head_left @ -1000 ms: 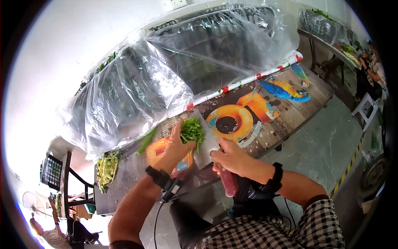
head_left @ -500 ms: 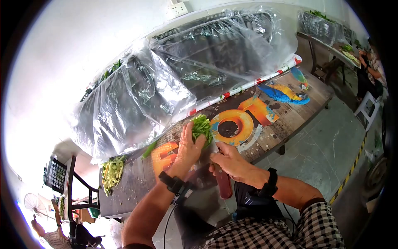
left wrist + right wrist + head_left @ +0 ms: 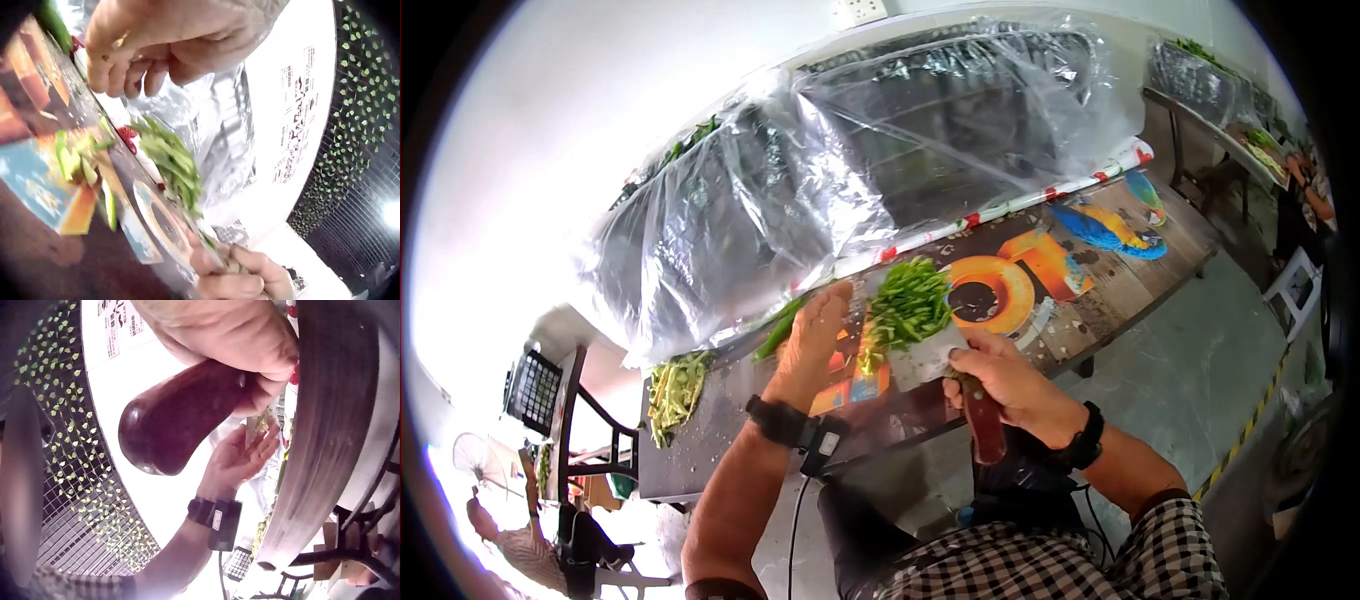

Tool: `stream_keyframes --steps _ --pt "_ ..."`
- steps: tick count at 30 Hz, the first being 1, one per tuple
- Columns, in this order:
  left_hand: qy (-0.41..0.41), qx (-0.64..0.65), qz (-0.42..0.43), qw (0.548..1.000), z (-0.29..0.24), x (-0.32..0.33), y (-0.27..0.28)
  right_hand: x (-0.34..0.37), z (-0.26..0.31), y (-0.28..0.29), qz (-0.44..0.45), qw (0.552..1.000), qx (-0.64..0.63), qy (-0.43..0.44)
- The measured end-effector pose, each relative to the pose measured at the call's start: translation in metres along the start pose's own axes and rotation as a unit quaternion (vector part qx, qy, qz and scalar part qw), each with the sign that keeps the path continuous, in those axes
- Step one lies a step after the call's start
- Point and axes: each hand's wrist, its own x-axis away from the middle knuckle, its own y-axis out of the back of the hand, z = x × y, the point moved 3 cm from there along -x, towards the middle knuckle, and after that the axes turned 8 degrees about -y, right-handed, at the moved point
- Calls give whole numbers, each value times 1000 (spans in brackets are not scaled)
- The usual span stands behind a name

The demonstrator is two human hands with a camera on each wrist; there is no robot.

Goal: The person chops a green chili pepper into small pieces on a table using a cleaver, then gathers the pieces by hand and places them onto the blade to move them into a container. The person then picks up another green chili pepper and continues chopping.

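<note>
A heap of cut green stalks (image 3: 910,303) lies on the broad blade (image 3: 928,362) of a knife, whose dark red handle (image 3: 983,420) my right hand (image 3: 1015,385) grips. The same handle (image 3: 181,415) fills the middle of the right wrist view. Left of the heap, my left hand (image 3: 812,335) is held over the table, apart from the greens, with nothing in it. Its fingers hang loosely bent in the left wrist view, above a few cut pieces (image 3: 87,162) on the table. One long green pod (image 3: 778,332) lies behind the left hand.
Plastic-covered crates (image 3: 960,130) line the table's back edge. A pile of pale green trimmings (image 3: 677,393) lies at the table's left end. A black basket (image 3: 533,390) stands farther left. People sit at the far left (image 3: 520,540) and far right (image 3: 1315,195).
My left hand has come away from the greens to the left. The knife blade, with the cut heap on it, has moved right and shows more plainly.
</note>
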Motion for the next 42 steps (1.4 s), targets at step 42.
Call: stream_keyframes --steps 42 --pt "-34 -174 122 977 13 -7 -27 28 -19 2 -34 996 78 -2"
